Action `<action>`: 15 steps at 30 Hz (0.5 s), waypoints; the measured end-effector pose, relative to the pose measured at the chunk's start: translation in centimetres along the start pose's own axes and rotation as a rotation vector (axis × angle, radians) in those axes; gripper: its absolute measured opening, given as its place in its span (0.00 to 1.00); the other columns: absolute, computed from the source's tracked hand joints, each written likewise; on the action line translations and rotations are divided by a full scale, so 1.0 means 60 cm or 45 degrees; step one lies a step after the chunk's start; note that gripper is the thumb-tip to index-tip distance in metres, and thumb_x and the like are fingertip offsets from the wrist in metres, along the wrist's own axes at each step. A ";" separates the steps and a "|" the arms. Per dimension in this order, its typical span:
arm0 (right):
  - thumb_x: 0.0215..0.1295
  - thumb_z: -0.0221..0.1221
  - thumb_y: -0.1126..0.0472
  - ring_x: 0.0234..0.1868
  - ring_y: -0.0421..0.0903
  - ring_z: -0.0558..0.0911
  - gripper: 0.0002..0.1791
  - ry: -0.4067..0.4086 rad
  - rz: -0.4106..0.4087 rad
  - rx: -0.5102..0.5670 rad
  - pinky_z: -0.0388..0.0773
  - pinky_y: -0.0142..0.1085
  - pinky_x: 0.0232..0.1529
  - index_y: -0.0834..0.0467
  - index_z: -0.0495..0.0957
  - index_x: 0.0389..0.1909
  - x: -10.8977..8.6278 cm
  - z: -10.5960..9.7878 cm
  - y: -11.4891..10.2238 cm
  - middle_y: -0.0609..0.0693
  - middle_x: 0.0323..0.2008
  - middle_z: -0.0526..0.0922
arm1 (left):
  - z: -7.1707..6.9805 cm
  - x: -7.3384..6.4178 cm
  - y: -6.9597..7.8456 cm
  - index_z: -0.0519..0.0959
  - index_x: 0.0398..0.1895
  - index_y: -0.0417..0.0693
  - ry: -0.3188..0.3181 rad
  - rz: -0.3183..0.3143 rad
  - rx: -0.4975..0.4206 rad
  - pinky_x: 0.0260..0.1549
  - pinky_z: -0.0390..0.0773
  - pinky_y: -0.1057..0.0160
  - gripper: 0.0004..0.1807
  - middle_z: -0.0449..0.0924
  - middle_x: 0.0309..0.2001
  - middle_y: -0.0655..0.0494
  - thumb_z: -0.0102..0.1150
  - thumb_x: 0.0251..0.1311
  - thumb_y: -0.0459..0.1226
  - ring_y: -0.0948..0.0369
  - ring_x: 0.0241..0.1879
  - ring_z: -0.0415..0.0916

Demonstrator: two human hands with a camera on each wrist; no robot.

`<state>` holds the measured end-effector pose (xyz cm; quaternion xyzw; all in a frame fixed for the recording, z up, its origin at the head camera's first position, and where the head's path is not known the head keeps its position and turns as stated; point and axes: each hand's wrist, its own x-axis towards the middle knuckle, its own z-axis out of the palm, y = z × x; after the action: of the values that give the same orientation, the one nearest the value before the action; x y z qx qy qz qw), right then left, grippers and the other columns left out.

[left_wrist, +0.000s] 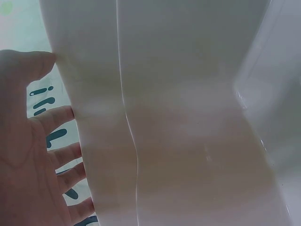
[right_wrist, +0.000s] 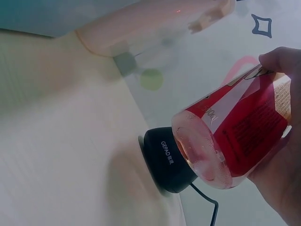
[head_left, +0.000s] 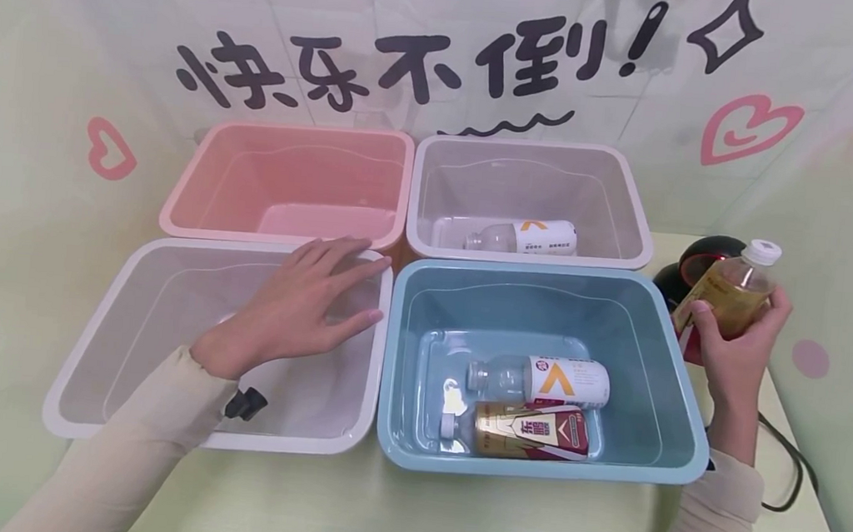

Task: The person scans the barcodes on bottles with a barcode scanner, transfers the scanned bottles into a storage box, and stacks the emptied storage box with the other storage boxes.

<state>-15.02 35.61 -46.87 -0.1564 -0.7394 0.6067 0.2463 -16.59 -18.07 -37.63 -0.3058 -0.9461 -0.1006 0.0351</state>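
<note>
My right hand (head_left: pixel 743 349) grips a plastic bottle (head_left: pixel 732 294) with a white cap and a gold-and-red label, tilted to the right of the blue bin (head_left: pixel 546 277). Its clear base shows in the right wrist view, close by a black corded device (right_wrist: pixel 167 157). Over the front-left pale grey bin (head_left: pixel 101 332), my left hand (head_left: pixel 303 302) spreads its fingers, tips right at the rim. Inside the blue bin lie a white-labelled bottle (head_left: pixel 568 382) and a gold-and-red bottle (head_left: pixel 534 431), both on their sides.
Behind stand a pink bin (head_left: pixel 291 168) and a second pale grey bin (head_left: pixel 531 174), which holds another white-labelled bottle (head_left: pixel 545 237). A black cord (head_left: pixel 794 462) runs along the right of the table (head_left: pixel 452 518). A wall sheet with dark lettering (head_left: pixel 420 57) rises at the back.
</note>
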 end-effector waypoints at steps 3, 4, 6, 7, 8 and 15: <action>0.65 0.68 0.60 0.67 0.43 0.70 0.45 0.008 0.005 0.008 0.72 0.41 0.71 0.39 0.56 0.77 0.000 -0.001 0.002 0.41 0.69 0.69 | 0.000 0.000 0.001 0.69 0.79 0.63 -0.003 -0.004 -0.003 0.79 0.61 0.36 0.38 0.63 0.81 0.49 0.56 0.70 0.62 0.46 0.79 0.61; 0.64 0.68 0.60 0.67 0.43 0.70 0.45 0.012 0.011 0.017 0.71 0.41 0.71 0.39 0.56 0.76 0.000 -0.001 0.003 0.41 0.69 0.69 | 0.000 0.000 0.001 0.69 0.79 0.63 -0.004 -0.006 -0.004 0.79 0.61 0.36 0.38 0.63 0.81 0.49 0.56 0.70 0.62 0.46 0.79 0.61; 0.64 0.69 0.60 0.67 0.43 0.70 0.45 0.018 0.017 0.039 0.71 0.40 0.70 0.40 0.56 0.76 0.001 -0.002 0.003 0.41 0.68 0.69 | -0.001 0.000 0.001 0.69 0.79 0.63 -0.008 -0.013 -0.001 0.79 0.61 0.36 0.38 0.63 0.81 0.49 0.56 0.69 0.62 0.46 0.80 0.61; 0.63 0.69 0.60 0.67 0.43 0.70 0.45 0.024 0.017 0.051 0.71 0.40 0.70 0.40 0.55 0.76 0.001 -0.002 0.003 0.41 0.68 0.69 | -0.001 0.000 0.001 0.69 0.79 0.63 -0.010 -0.015 -0.002 0.79 0.60 0.36 0.38 0.63 0.81 0.49 0.56 0.70 0.62 0.46 0.80 0.61; 0.63 0.69 0.60 0.67 0.43 0.70 0.45 0.029 0.017 0.067 0.71 0.40 0.70 0.40 0.55 0.76 0.002 -0.003 0.003 0.42 0.68 0.70 | -0.001 0.000 0.001 0.69 0.79 0.63 -0.012 -0.016 -0.003 0.79 0.60 0.36 0.38 0.63 0.81 0.49 0.56 0.70 0.62 0.46 0.80 0.60; 0.64 0.69 0.61 0.68 0.45 0.71 0.45 0.094 0.008 0.205 0.70 0.43 0.77 0.42 0.55 0.77 0.003 -0.008 -0.007 0.45 0.70 0.71 | -0.001 0.001 0.001 0.68 0.80 0.64 -0.028 -0.024 -0.007 0.79 0.60 0.35 0.38 0.62 0.82 0.49 0.55 0.70 0.63 0.45 0.80 0.59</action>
<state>-14.89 36.03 -46.38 -0.1606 -0.6781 0.6590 0.2831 -16.60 -18.02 -37.56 -0.2982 -0.9490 -0.1000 0.0230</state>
